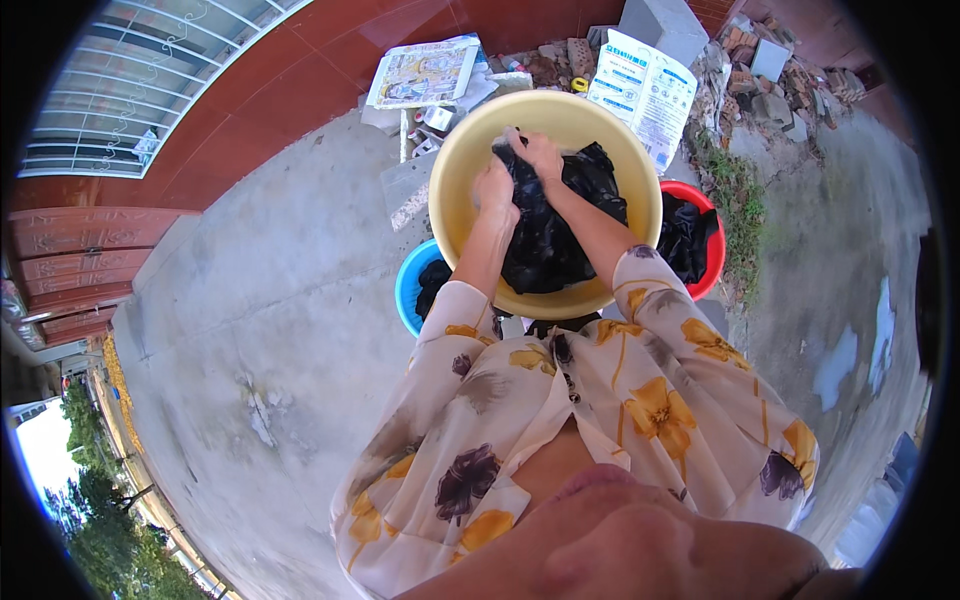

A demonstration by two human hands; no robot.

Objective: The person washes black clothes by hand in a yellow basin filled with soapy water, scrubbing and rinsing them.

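A large yellow basin (450, 190) stands in front of me with wet black cloth (545, 240) bunched in it. Over the far left part of the cloth, my left hand (496, 188) is closed on a fold of it. My right hand (540, 155), close beside the left and slightly farther away, also grips the cloth with its fingers curled. The rest of the cloth spreads down and to the right inside the basin. Its exact garment kind does not show.
A blue basin (408, 290) with dark cloth sits at the near left of the yellow one, a red basin (714, 245) with black cloth at its right. Behind lie a printed sack (645, 95), a patterned box lid (425, 75) and brick rubble (770, 105). A red wall (270, 100) runs along the left.
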